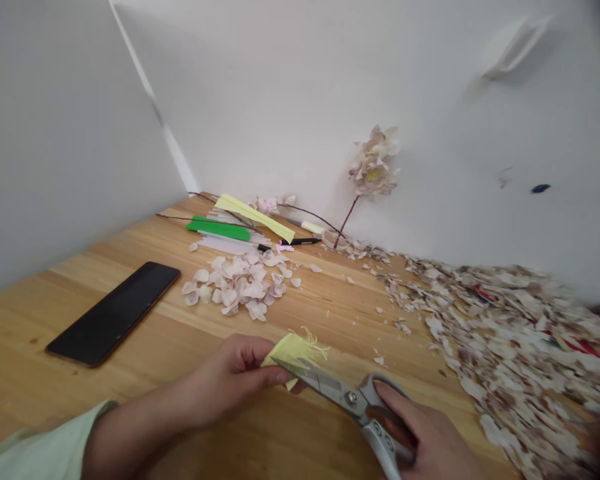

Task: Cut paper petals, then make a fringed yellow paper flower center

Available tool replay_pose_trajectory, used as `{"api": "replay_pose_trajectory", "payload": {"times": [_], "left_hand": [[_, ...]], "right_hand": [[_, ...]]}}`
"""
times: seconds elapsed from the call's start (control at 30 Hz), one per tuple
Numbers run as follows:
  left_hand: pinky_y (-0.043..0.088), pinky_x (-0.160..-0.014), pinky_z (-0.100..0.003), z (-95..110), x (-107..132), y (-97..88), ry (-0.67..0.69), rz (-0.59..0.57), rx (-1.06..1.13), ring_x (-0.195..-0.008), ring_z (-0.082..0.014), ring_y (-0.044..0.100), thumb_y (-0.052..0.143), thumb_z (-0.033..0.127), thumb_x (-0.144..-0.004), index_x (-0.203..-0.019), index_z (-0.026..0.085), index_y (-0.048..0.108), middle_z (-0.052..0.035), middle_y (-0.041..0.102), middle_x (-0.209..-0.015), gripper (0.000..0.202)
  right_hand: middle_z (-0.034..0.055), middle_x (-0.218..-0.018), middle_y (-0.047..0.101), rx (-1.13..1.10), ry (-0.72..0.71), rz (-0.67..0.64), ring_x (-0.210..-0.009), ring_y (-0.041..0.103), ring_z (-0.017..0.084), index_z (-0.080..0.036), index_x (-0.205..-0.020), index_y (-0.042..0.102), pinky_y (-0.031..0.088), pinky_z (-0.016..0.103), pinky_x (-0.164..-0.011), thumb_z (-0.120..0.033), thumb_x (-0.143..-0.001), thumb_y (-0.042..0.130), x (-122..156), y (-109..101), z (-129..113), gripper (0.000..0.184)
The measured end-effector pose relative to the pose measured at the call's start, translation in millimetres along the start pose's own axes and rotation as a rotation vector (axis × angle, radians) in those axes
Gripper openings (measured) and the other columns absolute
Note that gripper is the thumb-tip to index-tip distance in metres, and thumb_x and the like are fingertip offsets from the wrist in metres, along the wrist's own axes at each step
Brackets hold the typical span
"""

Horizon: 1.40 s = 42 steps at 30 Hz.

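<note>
Pinched between the thumb and fingers of my left hand (230,380) is a strip of yellow crepe paper (291,347), its upper right edge cut into a thin, curling fringe. My right hand (425,433) grips a pair of grey metal scissors (350,398) by the handles. The blades point left and lie across the yellow paper, close to my left fingertips. How far apart the blades are is hard to make out. Beyond my left hand lies a loose pile of pale petals (240,283).
A black phone (115,313) lies at the left. Behind the petals are green paper (219,228), a yellow strip (255,217), a black pen (303,241) and thin brown stems. A petal flower (375,163) leans on the wall. A heap of scraps (525,347) covers the right.
</note>
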<state>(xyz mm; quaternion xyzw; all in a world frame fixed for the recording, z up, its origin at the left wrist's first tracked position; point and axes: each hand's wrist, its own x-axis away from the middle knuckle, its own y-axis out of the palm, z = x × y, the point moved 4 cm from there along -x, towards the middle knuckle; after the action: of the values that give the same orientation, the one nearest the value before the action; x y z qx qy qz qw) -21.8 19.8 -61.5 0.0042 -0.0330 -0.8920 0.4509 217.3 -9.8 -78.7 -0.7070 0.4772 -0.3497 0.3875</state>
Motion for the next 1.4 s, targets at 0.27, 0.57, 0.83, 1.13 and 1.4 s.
{"api": "replay_pose_trajectory", "payload": {"times": [0.27,0.57,0.83,1.13,1.4], "left_hand": [[0.042,-0.082,-0.025,3,0,0.1,-0.001,-0.033,0.047,-0.087,-0.0162,0.062,0.057,0.029,-0.085,-0.082,0.017,0.071,-0.0021,0.071,-0.088,0.018],[0.042,-0.082,-0.026,1,-1,0.2,0.007,-0.042,0.046,-0.088,-0.0167,0.061,0.057,0.03,-0.085,-0.082,0.015,0.07,-0.0032,0.07,-0.088,0.02],[0.041,-0.081,-0.025,4,-3,0.6,-0.016,-0.04,0.049,-0.085,-0.0155,0.061,0.057,0.03,-0.084,-0.08,0.015,0.07,-0.0019,0.07,-0.085,0.02],[0.047,-0.078,-0.026,0,0,-0.9,-0.072,-0.006,0.037,-0.082,-0.0167,0.065,0.06,0.03,-0.081,-0.081,0.016,0.072,-0.004,0.074,-0.085,0.019],[0.048,-0.078,-0.026,3,1,-5.1,-0.034,0.074,-0.051,-0.084,-0.0179,0.067,0.059,0.027,-0.081,-0.078,0.016,0.073,-0.0049,0.076,-0.087,0.019]], "right_hand": [[-0.0016,-0.066,0.069,0.016,0.035,-0.069,-0.056,0.063,0.022,-0.026,-0.079,0.061,0.047,0.025,-0.05,-0.025,-0.049,0.062,0,-3,-4,0.03],[-0.0032,-0.064,0.067,0.133,0.085,-0.105,-0.054,0.059,0.018,-0.024,-0.078,0.062,0.044,0.021,-0.05,-0.024,-0.049,0.061,-2,-5,-7,0.029],[-0.0023,-0.063,0.068,0.109,0.021,0.0,-0.052,0.061,0.018,-0.024,-0.071,0.061,0.045,0.021,-0.048,-0.021,-0.049,0.06,1,-1,4,0.022],[0.0016,-0.075,0.073,0.157,-0.072,0.025,-0.065,0.069,0.024,-0.024,-0.077,0.066,0.052,0.024,-0.052,-0.021,-0.053,0.056,0,-4,-1,0.026],[0.015,-0.106,0.069,0.2,-0.048,0.138,-0.094,0.066,0.035,-0.016,-0.105,0.065,0.057,0.037,-0.072,-0.032,-0.056,0.062,6,-3,9,0.052]]}}
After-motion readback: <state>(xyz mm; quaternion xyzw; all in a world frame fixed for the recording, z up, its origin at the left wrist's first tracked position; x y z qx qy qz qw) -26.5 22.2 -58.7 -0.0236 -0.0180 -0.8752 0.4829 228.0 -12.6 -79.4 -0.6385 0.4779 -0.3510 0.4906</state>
